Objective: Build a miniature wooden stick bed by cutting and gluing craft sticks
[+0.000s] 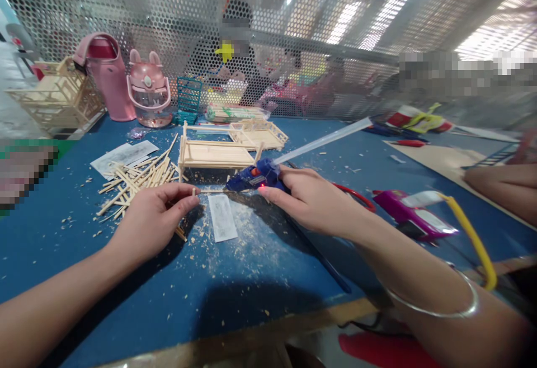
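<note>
My left hand [155, 211] pinches a thin wooden stick [212, 191] just above the table. My right hand [304, 194] is wrapped round a blue hot glue gun [268, 171], with a long clear glue stick [323, 140] poking out of its back. The gun's nozzle points left, close to the stick; whether they touch I cannot tell. Behind them stands a small wooden stick frame [218, 155]. Beyond my left hand lies a loose pile of wooden sticks [134, 183]. A white paper slip [223, 218] lies between my hands.
Scraps litter the blue table [168, 306]. Along the back stand a pink bottle [115, 85], a rabbit-eared bottle [149, 94] and a teal rack [188, 99], before a perforated metal screen [168, 10]. A purple glue gun [413, 214] and another person's arm [503, 186] are at right.
</note>
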### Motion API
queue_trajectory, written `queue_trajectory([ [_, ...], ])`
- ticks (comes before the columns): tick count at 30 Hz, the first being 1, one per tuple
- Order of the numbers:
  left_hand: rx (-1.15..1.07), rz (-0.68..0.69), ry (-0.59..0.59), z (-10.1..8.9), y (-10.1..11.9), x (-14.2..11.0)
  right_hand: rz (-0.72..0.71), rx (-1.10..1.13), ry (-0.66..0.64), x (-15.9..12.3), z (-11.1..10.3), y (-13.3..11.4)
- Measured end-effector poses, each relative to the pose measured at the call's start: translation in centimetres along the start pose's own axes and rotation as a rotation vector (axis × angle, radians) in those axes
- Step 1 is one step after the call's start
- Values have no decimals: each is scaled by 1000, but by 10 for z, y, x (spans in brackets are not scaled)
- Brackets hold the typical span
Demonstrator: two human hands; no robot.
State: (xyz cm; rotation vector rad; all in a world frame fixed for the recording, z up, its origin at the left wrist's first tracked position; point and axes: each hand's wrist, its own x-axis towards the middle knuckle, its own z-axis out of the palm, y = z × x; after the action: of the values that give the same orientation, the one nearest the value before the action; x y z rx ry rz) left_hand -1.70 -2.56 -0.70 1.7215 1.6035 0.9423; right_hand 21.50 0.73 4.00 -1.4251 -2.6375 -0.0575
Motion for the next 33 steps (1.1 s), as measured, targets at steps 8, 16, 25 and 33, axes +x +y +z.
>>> queue_trajectory([
  [8,1,-1,2,-1,0,1,-14,-13,14,1,2,0],
  [16,-29,10,-6,0,-1,0,-25,106,77,-6,-7,6],
  [25,6,-25,40,-4,21,6,127,273,576,18,-32,62],
  [33,68,5,-20,30,30,34,198,236,596,77,9,119],
])
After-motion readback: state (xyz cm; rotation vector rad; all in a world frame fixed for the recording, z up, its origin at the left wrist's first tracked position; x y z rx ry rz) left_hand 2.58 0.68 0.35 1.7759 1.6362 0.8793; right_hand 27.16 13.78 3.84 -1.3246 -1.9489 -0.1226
